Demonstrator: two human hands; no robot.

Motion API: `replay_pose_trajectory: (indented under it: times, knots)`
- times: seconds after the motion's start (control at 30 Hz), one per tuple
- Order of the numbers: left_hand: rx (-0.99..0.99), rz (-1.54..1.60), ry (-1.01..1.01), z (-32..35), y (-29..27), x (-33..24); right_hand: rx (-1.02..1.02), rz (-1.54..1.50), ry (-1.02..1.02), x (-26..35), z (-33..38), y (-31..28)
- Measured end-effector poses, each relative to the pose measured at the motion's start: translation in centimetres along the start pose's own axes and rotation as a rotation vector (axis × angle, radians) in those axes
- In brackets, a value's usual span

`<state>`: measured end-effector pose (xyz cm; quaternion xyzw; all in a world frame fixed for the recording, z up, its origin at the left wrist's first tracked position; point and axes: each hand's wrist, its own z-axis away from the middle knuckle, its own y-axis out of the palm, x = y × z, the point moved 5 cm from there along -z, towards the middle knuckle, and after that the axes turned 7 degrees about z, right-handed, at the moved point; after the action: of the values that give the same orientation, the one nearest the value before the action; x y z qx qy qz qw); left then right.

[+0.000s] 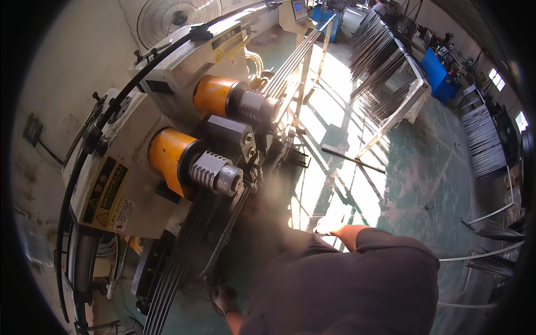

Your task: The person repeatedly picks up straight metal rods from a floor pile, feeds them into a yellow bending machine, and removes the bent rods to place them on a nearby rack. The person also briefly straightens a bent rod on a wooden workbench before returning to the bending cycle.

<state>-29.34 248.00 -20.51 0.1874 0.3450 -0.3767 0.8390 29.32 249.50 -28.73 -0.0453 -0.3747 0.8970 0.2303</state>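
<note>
Bundle of long dark steel rods point(184, 262) lies threaded through the grey grooved metal rollers point(215, 172) on orange drums, running on past the upper roller point(258, 106). Feeding appears under way; much rod length remains below the rollers. Left hand point(224, 300) sits just beside the rods, closure indeterminate. Right hand point(347, 233), mostly hidden by dark sleeve point(357, 285), grip indeterminate.
</note>
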Motion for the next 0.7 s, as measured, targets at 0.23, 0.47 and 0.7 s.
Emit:
replay_pose_trajectory:
  times: [0.23, 0.47, 0.7]
  knots:
    - [-0.079, -0.361, -0.056, 1.1, -5.5, 9.4, 0.211, 0.01, 0.096, -5.9, 5.2, 2.4]
    - [0.118, -0.564, 0.183, 4.0, -6.3, 12.2, 0.129, 0.026, -0.235, 4.1, -0.1, -2.4]
    - [0.022, -0.794, 0.078, 2.0, -2.8, 12.7, 0.059, 0.001, -0.466, 11.0, -1.6, -8.3]
